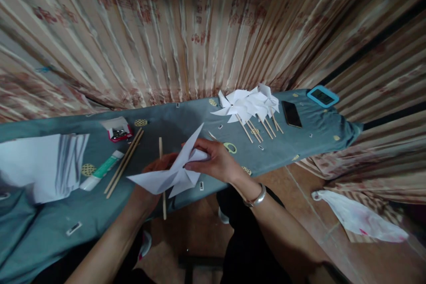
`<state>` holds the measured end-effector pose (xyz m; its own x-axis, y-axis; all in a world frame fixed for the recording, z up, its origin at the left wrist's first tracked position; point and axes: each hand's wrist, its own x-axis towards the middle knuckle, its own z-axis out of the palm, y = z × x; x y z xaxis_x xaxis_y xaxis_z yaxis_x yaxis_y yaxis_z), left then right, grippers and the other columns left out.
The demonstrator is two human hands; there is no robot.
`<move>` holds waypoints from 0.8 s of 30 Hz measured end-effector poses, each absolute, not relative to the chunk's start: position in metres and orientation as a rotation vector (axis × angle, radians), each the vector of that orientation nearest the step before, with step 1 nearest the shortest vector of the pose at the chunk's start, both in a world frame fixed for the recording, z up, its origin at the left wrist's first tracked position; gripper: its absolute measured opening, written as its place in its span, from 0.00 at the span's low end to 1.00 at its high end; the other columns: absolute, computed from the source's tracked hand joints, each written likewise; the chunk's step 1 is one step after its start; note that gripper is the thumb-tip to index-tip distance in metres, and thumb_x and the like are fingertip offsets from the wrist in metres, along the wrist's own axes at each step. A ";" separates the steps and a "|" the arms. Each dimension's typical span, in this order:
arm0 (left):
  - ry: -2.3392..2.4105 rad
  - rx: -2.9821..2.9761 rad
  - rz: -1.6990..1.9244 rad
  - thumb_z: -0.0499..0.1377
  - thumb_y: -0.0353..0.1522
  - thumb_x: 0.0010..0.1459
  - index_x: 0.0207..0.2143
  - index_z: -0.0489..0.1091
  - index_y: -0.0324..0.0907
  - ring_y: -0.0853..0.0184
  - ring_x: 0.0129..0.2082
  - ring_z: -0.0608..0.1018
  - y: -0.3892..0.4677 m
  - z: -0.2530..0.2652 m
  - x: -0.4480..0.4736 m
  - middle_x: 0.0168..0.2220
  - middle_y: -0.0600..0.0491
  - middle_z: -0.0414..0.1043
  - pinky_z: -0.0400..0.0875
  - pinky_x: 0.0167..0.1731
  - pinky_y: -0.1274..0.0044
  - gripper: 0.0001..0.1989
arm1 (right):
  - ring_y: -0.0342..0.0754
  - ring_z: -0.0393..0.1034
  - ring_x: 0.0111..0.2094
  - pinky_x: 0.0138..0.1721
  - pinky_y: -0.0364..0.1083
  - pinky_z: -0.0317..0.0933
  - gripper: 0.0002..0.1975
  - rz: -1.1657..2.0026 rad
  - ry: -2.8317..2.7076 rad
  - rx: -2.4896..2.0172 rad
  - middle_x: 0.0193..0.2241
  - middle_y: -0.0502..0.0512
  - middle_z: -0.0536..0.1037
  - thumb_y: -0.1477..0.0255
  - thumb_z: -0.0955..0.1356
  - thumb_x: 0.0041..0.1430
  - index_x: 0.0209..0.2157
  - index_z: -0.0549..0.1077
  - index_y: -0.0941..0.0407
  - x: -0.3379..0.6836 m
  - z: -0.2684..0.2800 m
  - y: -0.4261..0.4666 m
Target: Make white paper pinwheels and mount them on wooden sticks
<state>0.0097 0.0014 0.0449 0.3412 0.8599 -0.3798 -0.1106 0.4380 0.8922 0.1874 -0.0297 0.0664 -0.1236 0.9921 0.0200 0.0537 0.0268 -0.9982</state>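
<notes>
A white paper pinwheel (176,174) with folded blades is between my two hands above the cloth-covered table. My right hand (218,159) pinches a curled blade near the pinwheel's middle, thumb in front. Behind the paper, my left hand (145,197) supports it, its fingers partly hidden. A wooden stick (161,146) runs upright in view behind the pinwheel and past my left hand; whether the hand grips it, I cannot tell. Green-handled scissors (230,147) lie just beyond my right hand.
Finished pinwheels (246,103) on sticks lie at the back right, near a phone (291,114) and a blue-framed timer (322,96). To the left are two sticks (124,162), a glue tube (102,170), a red box (120,133) of metal pins and stacked paper (40,164).
</notes>
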 end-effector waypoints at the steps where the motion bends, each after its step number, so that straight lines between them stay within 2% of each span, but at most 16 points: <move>1: 1.008 0.849 0.756 0.66 0.45 0.42 0.30 0.77 0.41 0.60 0.31 0.78 0.001 0.045 0.010 0.29 0.49 0.79 0.72 0.28 0.75 0.18 | 0.47 0.76 0.38 0.40 0.45 0.70 0.15 1.242 -1.349 -1.171 0.36 0.50 0.80 0.72 0.75 0.47 0.39 0.75 0.55 0.187 0.068 -0.032; 3: 0.985 0.789 0.773 0.64 0.49 0.45 0.36 0.78 0.41 0.61 0.31 0.77 0.000 0.044 0.007 0.33 0.49 0.78 0.72 0.28 0.74 0.23 | 0.47 0.76 0.37 0.38 0.44 0.70 0.15 1.205 -1.359 -1.173 0.37 0.50 0.81 0.73 0.75 0.48 0.40 0.75 0.55 0.184 0.069 -0.037; 5: 0.984 0.816 0.789 0.66 0.47 0.46 0.43 0.77 0.41 0.65 0.29 0.75 0.000 0.042 0.004 0.36 0.49 0.77 0.70 0.27 0.76 0.25 | 0.47 0.77 0.37 0.37 0.43 0.70 0.16 1.153 -1.377 -1.204 0.37 0.50 0.81 0.73 0.74 0.50 0.42 0.74 0.53 0.181 0.070 -0.043; 7: 0.986 0.835 0.778 0.67 0.45 0.44 0.46 0.76 0.41 0.69 0.25 0.72 -0.001 0.039 0.000 0.34 0.51 0.75 0.66 0.25 0.78 0.27 | 0.46 0.77 0.36 0.36 0.43 0.71 0.17 1.071 -1.410 -1.244 0.37 0.49 0.81 0.72 0.73 0.53 0.45 0.74 0.52 0.179 0.071 -0.049; 10: 0.940 0.842 0.760 0.68 0.44 0.45 0.42 0.78 0.40 0.73 0.22 0.67 -0.005 0.036 -0.003 0.28 0.54 0.70 0.59 0.22 0.80 0.23 | 0.45 0.77 0.33 0.35 0.43 0.71 0.15 0.838 -1.527 -1.329 0.35 0.50 0.81 0.72 0.71 0.57 0.47 0.73 0.51 0.176 0.073 -0.057; 13: 0.856 0.944 0.745 0.66 0.42 0.50 0.39 0.80 0.42 0.73 0.23 0.65 -0.009 0.036 -0.004 0.27 0.54 0.67 0.56 0.21 0.80 0.17 | 0.47 0.77 0.36 0.38 0.45 0.72 0.13 0.544 -1.634 -1.364 0.36 0.51 0.81 0.73 0.69 0.59 0.46 0.72 0.50 0.176 0.074 -0.065; 17: 0.849 1.070 0.750 0.64 0.39 0.52 0.34 0.81 0.45 0.69 0.26 0.67 -0.011 0.043 -0.003 0.29 0.53 0.69 0.60 0.25 0.78 0.11 | 0.50 0.77 0.41 0.43 0.50 0.71 0.13 0.318 -1.703 -1.348 0.38 0.52 0.81 0.76 0.68 0.59 0.46 0.71 0.49 0.177 0.076 -0.071; 21: 0.907 1.091 0.761 0.65 0.36 0.48 0.34 0.81 0.47 0.65 0.32 0.73 -0.012 0.051 0.000 0.32 0.51 0.76 0.65 0.33 0.76 0.09 | 0.52 0.77 0.42 0.46 0.53 0.70 0.17 0.199 -1.742 -1.294 0.37 0.53 0.81 0.78 0.68 0.59 0.48 0.69 0.49 0.175 0.079 -0.074; 24: 0.920 1.043 0.791 0.66 0.38 0.47 0.32 0.80 0.44 0.66 0.29 0.72 -0.012 0.053 -0.001 0.29 0.51 0.76 0.65 0.29 0.77 0.10 | 0.52 0.76 0.41 0.46 0.53 0.71 0.17 0.147 -1.794 -1.213 0.36 0.54 0.81 0.80 0.68 0.59 0.49 0.69 0.51 0.174 0.083 -0.072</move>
